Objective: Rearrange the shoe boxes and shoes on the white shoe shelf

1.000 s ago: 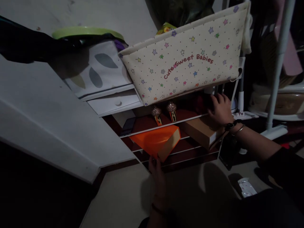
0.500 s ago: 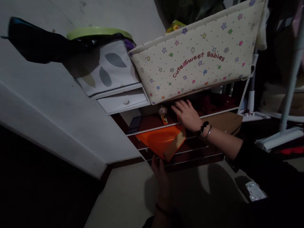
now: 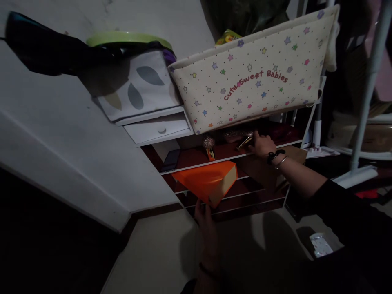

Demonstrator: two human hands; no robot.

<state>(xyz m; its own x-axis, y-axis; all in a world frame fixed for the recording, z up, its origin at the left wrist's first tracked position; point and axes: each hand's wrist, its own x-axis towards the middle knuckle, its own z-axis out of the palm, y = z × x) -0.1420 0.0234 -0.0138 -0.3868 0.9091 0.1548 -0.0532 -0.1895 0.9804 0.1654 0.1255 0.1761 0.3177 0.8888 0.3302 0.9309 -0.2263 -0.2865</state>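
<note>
In the dim head view, my right hand [image 3: 263,145] reaches onto the upper shelf, its fingers curled at the heel end of a glittery high-heeled shoe [image 3: 235,134] with a thin gold heel. A second glittery shoe [image 3: 208,142], with an orange and yellow patch below it, stands to its left. Lower down, my left hand [image 3: 206,216] has its fingers at the bottom corner of an orange box [image 3: 205,179], which sits tilted against the shelf front. The fingertips are partly hidden in shadow. Dark red glossy shoes [image 3: 283,132] lie just right of my right hand.
A cream fabric basket [image 3: 257,81] with stars overhangs the shelf. On the rack [image 3: 214,162] are a phone-like dark slab [image 3: 171,160] and a brown cardboard box [image 3: 292,158]. A small white drawer [image 3: 157,130] is at left; a long-handled mop [image 3: 357,171] stands at right.
My right hand has moved right along the shelf and its fingers have curled in, uncovering the glittery shoe and its gold heel. My left hand stays at the orange box.
</note>
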